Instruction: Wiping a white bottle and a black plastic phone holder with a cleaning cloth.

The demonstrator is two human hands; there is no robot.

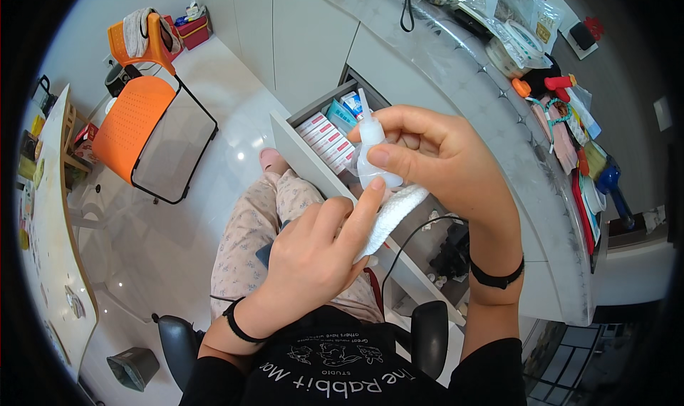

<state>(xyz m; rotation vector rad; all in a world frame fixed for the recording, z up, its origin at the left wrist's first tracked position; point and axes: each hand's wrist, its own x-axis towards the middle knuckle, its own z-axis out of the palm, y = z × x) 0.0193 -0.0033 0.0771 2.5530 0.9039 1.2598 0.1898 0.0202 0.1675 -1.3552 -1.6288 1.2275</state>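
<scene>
My right hand [446, 163] grips a small translucent squeeze bottle [372, 163] between thumb and fingers. The bottle stands nearly upright, its thin nozzle pointing up, above an open drawer [299, 157]. In my left hand [310, 246] is a folded white textured paper towel or cloth [393, 221], pinched low down. The left index fingertip reaches the lower body of the bottle. Behind the bottle, the drawer holds several white-and-red small boxes [327, 141], a teal packet [341, 116] and a blue-and-white box [352, 104]. The bottle and right hand hide part of the drawer.
Another open drawer [414, 283] below holds black items [451, 256]; a black cable [403, 251] crosses it. To the right runs a covered countertop [481, 133] bearing bags, tape rolls and tools. An orange chair [136, 123] and a waste bin [133, 368] stand left.
</scene>
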